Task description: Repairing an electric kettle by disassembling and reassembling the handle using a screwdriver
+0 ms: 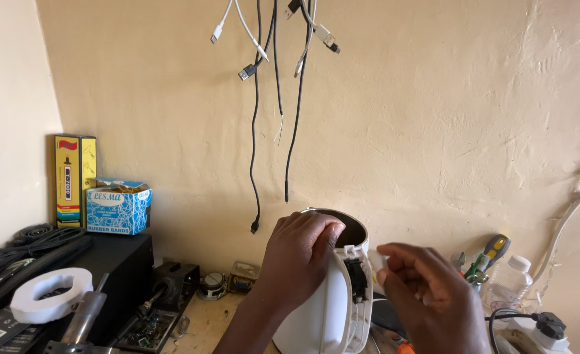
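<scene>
Beige wall (434, 131) behind hands gripping white kettle (322, 314).

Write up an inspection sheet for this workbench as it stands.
Surface: wooden bench, mostly covered.
Job's things: white electric kettle, lid off, its handle side opened up; a small white part held beside it.
Clutter: yellow box, blue box, white ring, circuit board, screwdriver, plastic bottle.
Grippers: left hand grips the kettle rim; right hand pinches the white part.
Cables: charging cables hanging on the wall; black plug at lower right.
Surroundings: cream plaster wall.
</scene>
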